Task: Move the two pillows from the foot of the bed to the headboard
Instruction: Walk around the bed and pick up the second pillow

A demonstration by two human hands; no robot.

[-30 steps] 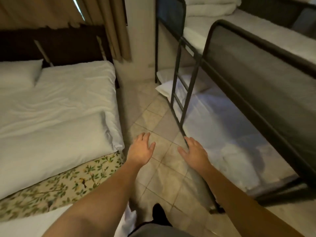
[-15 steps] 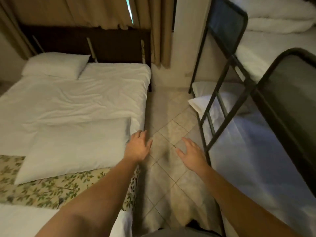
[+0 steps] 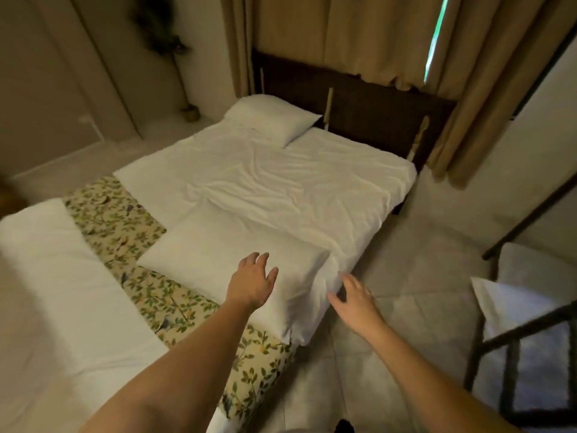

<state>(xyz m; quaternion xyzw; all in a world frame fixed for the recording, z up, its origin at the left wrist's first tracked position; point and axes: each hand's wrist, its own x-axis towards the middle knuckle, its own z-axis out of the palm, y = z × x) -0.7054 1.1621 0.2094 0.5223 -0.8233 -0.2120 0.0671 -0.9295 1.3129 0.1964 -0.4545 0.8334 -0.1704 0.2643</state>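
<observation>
A white pillow (image 3: 215,254) lies across the foot part of the bed, partly on a floral runner (image 3: 112,214). My left hand (image 3: 253,281) hovers open over its near end, fingers spread. Just off the pillow's right corner, at the bed's edge, is my right hand (image 3: 354,296), also open and holding nothing. A second white pillow (image 3: 271,118) rests at the far left of the dark headboard (image 3: 368,114). The white sheet (image 3: 299,179) between them is rumpled.
A dark metal bunk-bed frame and ladder (image 3: 512,332) stands at the right, with a white pillow (image 3: 512,304) on its lower bunk. A tiled floor aisle (image 3: 415,245) runs between the beds. Beige curtains (image 3: 374,35) hang behind the headboard.
The view has swung left from the bunk bed toward the bed. Both hands have moved from above the floor to the pillow's near end and corner.
</observation>
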